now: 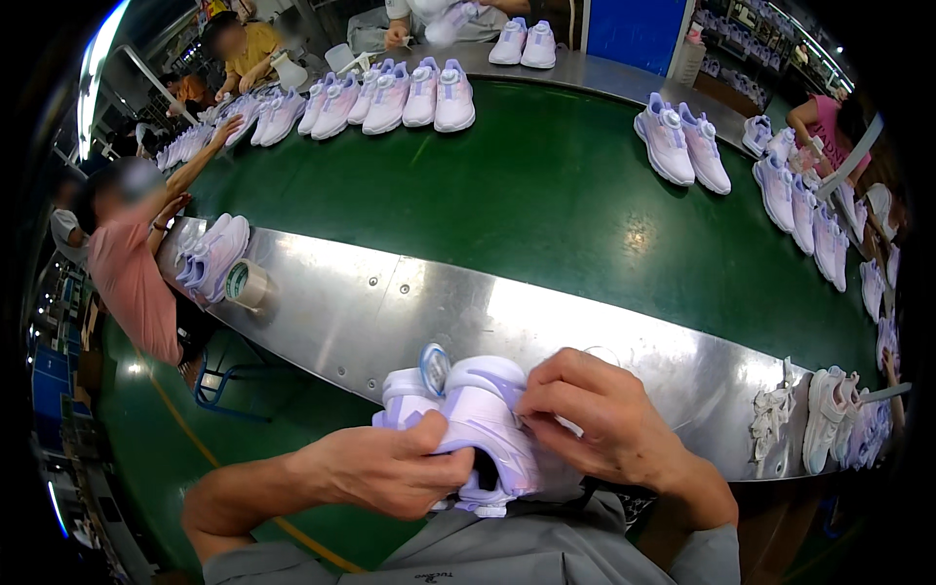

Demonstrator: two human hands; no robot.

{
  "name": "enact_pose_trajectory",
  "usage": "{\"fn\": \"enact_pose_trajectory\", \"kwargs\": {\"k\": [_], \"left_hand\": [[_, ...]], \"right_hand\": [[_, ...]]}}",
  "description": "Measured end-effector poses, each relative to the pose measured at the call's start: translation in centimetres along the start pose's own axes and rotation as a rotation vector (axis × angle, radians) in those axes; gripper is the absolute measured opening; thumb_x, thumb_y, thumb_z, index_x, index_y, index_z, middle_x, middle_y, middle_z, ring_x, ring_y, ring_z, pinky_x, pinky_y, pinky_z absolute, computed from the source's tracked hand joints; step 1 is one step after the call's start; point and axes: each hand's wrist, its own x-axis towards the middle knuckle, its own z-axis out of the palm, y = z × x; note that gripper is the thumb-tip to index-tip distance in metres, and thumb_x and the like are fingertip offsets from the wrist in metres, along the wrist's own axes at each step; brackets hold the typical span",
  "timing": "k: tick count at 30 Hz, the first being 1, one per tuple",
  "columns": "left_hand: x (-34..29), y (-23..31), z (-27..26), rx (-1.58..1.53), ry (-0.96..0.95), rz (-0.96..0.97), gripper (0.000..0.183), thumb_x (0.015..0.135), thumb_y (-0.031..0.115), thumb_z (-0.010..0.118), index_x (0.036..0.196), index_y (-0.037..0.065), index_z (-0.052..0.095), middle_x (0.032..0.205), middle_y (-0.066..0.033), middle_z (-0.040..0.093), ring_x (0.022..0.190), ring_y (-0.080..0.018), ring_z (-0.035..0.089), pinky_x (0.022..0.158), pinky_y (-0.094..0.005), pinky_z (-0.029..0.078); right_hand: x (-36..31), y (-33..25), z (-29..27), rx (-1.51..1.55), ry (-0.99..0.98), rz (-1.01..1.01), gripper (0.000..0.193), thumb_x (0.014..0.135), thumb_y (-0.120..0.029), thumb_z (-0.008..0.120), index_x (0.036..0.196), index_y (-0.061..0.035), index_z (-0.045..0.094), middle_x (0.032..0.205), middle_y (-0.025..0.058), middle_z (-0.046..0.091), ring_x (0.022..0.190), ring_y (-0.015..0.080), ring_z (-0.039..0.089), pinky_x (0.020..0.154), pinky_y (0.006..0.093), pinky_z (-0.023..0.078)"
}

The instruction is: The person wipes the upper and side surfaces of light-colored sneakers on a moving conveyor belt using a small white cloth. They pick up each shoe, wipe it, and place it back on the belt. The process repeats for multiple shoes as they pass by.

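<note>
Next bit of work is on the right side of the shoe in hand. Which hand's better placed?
Right, I'd say. The right hand sits at that side of the white-and-lilac shoe; the left hand grips it from the left, so freeing that one would probably cost support.

Front shoes (485, 419): white, lilac panels, faint pink tint, dark opening. Belt (546, 175): deep green. Table (458, 307): silver-grey. Tape roll (257, 289): pale tan, green-and-white core. Stool (201, 388): blue. Floor (156, 463): green, yellow line (184, 426). Shirts: one salmon (127, 273), one yellow (255, 49). Panel (634, 37): bright blue.
</note>
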Motion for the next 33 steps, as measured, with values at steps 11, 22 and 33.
{"fn": "enact_pose_trajectory", "kwargs": {"k": [11,22,33], "left_hand": [[-0.7,-0.1,-0.9,-0.039,-0.026,0.034,0.013,0.072,0.021,0.068,0.073,0.008,0.071,0.107,-0.0080,0.061,0.106,-0.0265,0.057,0.099,-0.0352,0.045],[1.0,-1.3,-1.5,-0.049,-0.057,0.264,0.019,0.072,0.023,0.066,0.078,0.006,0.071,0.106,-0.0091,0.061,0.106,-0.0274,0.058,0.097,-0.0352,0.045],[-2.4,-1.9,-1.3,0.053,-0.087,0.115,0.005,0.077,0.018,0.068,0.073,0.015,0.066,0.096,0.0008,0.059,0.105,-0.0134,0.049,0.088,-0.0351,0.044]], "right_hand": [[0.0,-0.3,0.5,0.052,0.008,0.032,0.012,0.086,0.000,0.073,0.097,-0.0024,0.068,0.096,0.0109,0.064,0.082,0.0297,0.067,0.070,0.0381,0.056],[5.8,-0.4,-0.9,-0.023,-0.347,0.044,0.011,0.085,-0.006,0.065,0.090,0.0032,0.069,0.090,0.0185,0.063,0.081,0.0400,0.065,0.074,0.0468,0.053],[1.7,0.7,1.2,0.112,0.005,-0.009,0.012,0.086,0.003,0.069,0.097,-0.0006,0.066,0.099,0.0128,0.063,0.085,0.0312,0.067,0.073,0.0387,0.055]]}}
